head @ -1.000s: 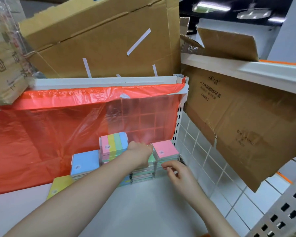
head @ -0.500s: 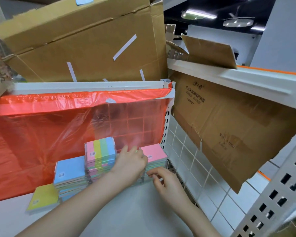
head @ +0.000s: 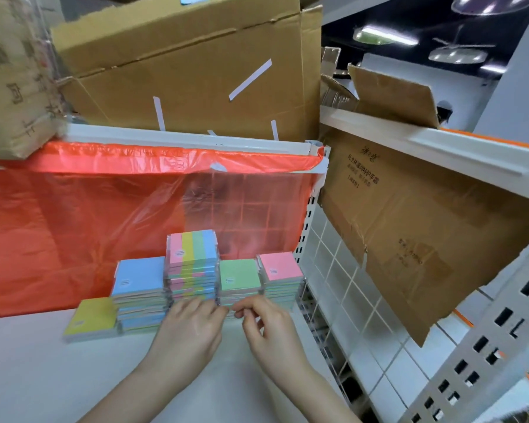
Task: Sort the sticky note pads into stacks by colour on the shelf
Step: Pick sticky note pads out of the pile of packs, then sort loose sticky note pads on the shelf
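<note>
On the shelf (head: 43, 377), both hands pinch the green-topped stack (head: 239, 279) (shrink-wrapped, pastel edges) at its base.

There is just one camera, and it sits on my head. It looks forward and down, close in over the white shelf (head: 74, 377). My left hand (head: 190, 328) and right hand (head: 272, 331) reach in from the bottom, with stacked pads straight ahead.
</note>
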Available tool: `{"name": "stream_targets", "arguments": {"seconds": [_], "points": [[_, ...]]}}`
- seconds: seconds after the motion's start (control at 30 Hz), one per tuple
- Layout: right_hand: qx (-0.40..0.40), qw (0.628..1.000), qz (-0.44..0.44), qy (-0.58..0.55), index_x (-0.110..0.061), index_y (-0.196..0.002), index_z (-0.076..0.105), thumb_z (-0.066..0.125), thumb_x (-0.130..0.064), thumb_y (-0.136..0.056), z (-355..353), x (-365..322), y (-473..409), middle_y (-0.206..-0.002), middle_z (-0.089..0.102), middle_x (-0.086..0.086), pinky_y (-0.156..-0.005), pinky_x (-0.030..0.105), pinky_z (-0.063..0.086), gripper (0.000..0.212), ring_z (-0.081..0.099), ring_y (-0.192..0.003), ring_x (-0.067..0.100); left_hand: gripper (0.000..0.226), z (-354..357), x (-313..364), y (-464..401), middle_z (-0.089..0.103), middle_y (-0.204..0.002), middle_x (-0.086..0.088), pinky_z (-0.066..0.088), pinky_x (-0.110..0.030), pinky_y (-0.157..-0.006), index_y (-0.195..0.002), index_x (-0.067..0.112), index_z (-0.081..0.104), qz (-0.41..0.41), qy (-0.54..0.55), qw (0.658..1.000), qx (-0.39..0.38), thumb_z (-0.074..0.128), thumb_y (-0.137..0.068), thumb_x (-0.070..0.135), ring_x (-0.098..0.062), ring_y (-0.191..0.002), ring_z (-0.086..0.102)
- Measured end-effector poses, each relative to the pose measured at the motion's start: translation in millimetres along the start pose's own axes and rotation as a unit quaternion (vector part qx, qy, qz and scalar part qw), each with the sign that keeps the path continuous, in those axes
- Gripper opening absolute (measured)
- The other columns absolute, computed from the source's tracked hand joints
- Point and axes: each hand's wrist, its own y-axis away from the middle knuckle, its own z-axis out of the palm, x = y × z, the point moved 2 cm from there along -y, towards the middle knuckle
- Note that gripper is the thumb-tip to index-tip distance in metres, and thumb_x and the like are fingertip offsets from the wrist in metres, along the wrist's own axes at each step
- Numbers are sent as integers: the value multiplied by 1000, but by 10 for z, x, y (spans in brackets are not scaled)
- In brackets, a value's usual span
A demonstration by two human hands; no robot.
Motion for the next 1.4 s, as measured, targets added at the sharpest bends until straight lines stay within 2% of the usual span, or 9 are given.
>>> {"name": "stream_targets", "arguments": {"seconds": [0.1,0.23,0.4,0.63,0.67,0.73,0.83,1.17,1.4], "points": [[-24,1000,-11,0,-29,-95,64,35,-30,-86,111,-118,20,-94,64,-15,-70,22,47,30,59,-85,1,28,15,-77,211,57,-66,3,30,-37,-61,-78,20,67,-33,-19,999,-20,39,-73,24,-24,-64,60],[-60,998,-34,-4,-26,-97,64,35,-30,-87,286,-336,48,-94,64,-13,-74,27,49,32,59,-88,3,32,-11,-253,493,59,-63,4,43,-33,-53,-71,21,69,-66,-36,995,-64,37,-70,25,-23,-60,61],[-133,989,-66,9,-25,-104,62,32,-36,-89,617,-660,38,-99,62,-12,-79,33,49,34,57,-93,6,33,-158,-595,901,58,-58,3,46,-30,-51,-66,21,68,-116,-57,988,-80,36,-69,26,-23,-56,61],[-215,969,-121,31,-22,-112,61,44,-24,-95,1482,-1403,42,-109,61,-10,-87,26,44,24,53,-102,5,31,-605,-1338,1889,57,-55,4,45,-32,-48,-62,22,66,-186,-97,972,-109,36,-70,24,-20,-53,59],[-223,966,-124,31,-22,-113,61,45,-23,-95,1621,-1512,57,-109,61,-10,-87,24,44,24,52,-102,4,28,-683,-1458,2022,57,-55,4,45,-32,-47,-62,22,66,-196,-106,969,-108,40,-69,23,-20,-52,59],[-237,962,-133,29,-23,-113,61,45,-24,-95,1914,-1718,97,-109,61,-11,-86,23,44,24,52,-101,2,6,-886,-1668,2279,57,-55,4,46,-31,-47,-62,22,67,-221,-117,962,-107,61,-61,21,-20,-52,59],[-264,953,-147,28,-26,-113,59,43,-27,-95,2379,-2006,188,-109,59,-13,-87,25,44,24,51,-103,2,26,-1069,-1973,2730,57,-55,5,45,-29,-48,-64,22,67,-264,-106,949,-134,83,-43,18,-21,-52,59],[-338,917,-212,26,-23,-121,57,43,-18,-93,3620,-3033,226,-120,56,-10,-92,20,38,32,47,-115,5,34,-1746,-2776,4001,59,-56,3,47,-30,-44,-63,23,67,-370,-146,899,-183,87,-36,28,-17,-52,60],[-385,888,-247,39,-24,-122,54,43,-21,-93,4225,-3274,24,-125,52,-10,-95,27,40,32,44,-120,8,38,-1814,-3215,4349,61,-60,8,49,-27,-46,-67,27,68,-403,-146,883,-190,90,-36,33,-12,-55,61]]}}
